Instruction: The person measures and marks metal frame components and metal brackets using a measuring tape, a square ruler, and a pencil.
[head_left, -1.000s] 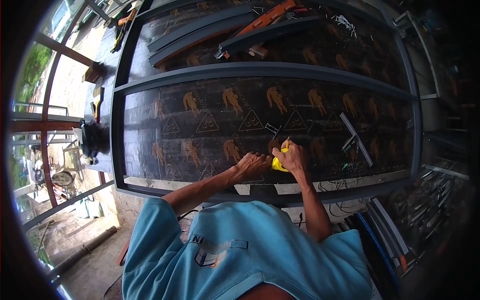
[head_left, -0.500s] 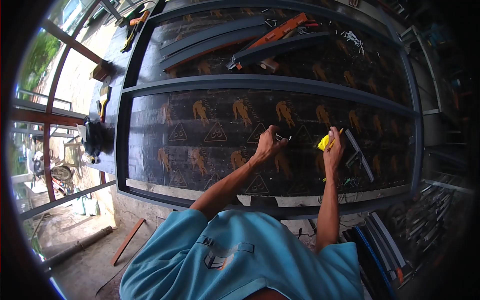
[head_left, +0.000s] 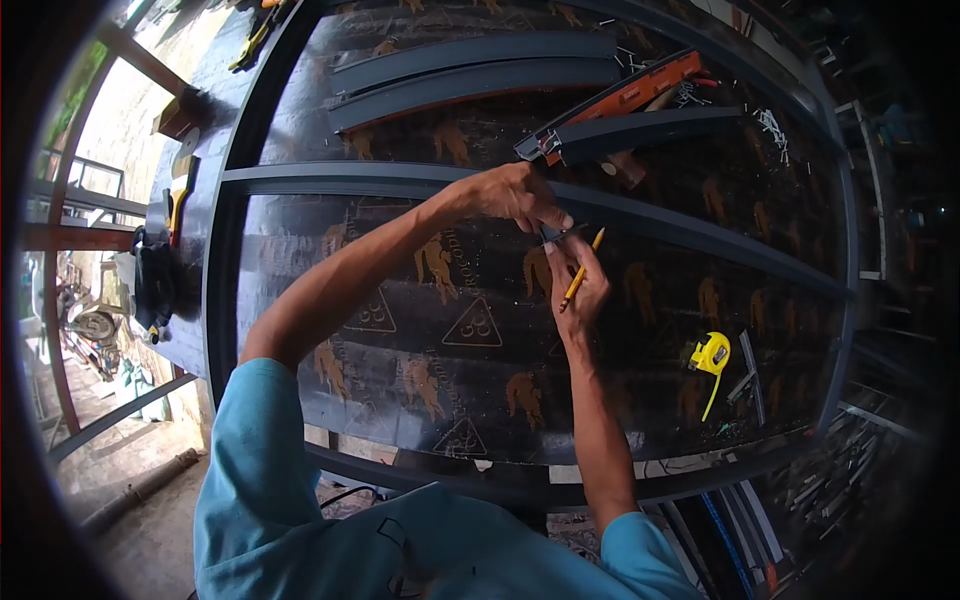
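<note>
My left hand (head_left: 522, 197) is closed at the middle bar of the dark grey metal frame (head_left: 340, 178), its fingers pinching a small grey piece (head_left: 551, 233) whose kind I cannot make out. Just below it, my right hand (head_left: 582, 285) holds a yellow pencil (head_left: 583, 269) slanting between its fingers. The right fingertips meet the small piece too. A yellow tape measure (head_left: 710, 352) lies to the right on the dark printed board (head_left: 470, 390), its blade out a short way. Beside it rest thin grey metal strips (head_left: 752, 375).
Grey metal profiles (head_left: 470, 85) and an orange-red profile (head_left: 630, 95) lie beyond the middle bar. Loose screws or rivets (head_left: 772, 135) are scattered at the back right. A brush (head_left: 181, 195) and a black tool (head_left: 152, 280) sit left of the frame.
My right hand has let go of the tape measure, which now lies on the board, and moved left with the pencil. My left hand has moved up to the middle bar.
</note>
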